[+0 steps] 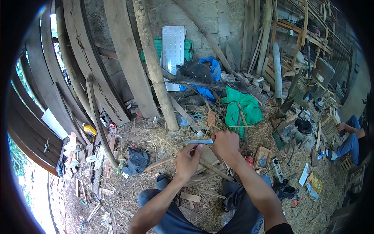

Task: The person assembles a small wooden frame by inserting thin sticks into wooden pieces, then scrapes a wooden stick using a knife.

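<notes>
Pointing left-right, long axis nearly level: thin pale strip; left fingers pinching underside, right fingers closed on right end.

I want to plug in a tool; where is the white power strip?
In the head view, the power strip lies on the ground right of centre, beside the small wooden box and right of the person's right forearm.

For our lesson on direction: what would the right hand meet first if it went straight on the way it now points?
Along its forearm's line, the right hand would probably meet the brown wooden block first; depth is unclear, so the littered ground could come sooner.
</notes>
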A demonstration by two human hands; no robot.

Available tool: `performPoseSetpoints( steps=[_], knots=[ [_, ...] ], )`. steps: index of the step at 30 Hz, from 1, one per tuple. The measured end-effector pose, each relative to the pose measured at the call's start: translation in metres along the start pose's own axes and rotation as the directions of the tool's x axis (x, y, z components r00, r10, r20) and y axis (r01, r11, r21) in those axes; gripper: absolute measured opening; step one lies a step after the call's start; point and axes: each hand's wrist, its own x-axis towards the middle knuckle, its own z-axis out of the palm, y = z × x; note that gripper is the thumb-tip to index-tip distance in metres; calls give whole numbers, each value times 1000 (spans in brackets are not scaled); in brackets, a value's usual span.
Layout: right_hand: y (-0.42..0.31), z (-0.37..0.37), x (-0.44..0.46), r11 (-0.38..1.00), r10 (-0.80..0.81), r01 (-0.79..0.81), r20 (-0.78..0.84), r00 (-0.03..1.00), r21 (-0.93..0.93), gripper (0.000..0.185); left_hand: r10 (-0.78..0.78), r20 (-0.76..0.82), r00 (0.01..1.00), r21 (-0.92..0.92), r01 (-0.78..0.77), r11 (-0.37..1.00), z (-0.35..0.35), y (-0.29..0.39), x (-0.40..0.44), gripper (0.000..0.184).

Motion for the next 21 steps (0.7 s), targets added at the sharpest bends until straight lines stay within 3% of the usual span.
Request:
performPoseSetpoints(
  steps=[5,7,9,10,12,16,18,21],
  knots=[
    [11,4,15,991,95,-92,28,995,-92,18,-24,29,999,-175,28,984,3,5,5,22],
    [29,-7,29,910,305,-308,-56,951,-278,20,-54,38,998,-214,61,975,1,4,-1,22],
    [74,-12,39,869,449,-468,-144,882,-159,21,-43,107,993,-152,59,987,-4,-1,-15,23],
    [77,-14,36,870,450,-469,-142,882,-151,21,-43,105,994,-144,58,988,-9,0,-13,23],
    [79,-20,27,909,403,-415,-182,897,-37,18,-139,98,985,-257,160,953,-14,4,-3,25],
    [22,-25,3,983,87,-58,-167,982,173,10,-129,102,986,-279,152,948,-10,-1,9,25],
    [7,-17,4,991,53,-38,-116,992,127,10,14,40,999,-52,-12,999,-4,-11,8,26],
    [12,-4,9,991,-14,22,-57,998,136,11,72,-9,997,-35,-72,997,7,-7,-3,28]
  ],
)
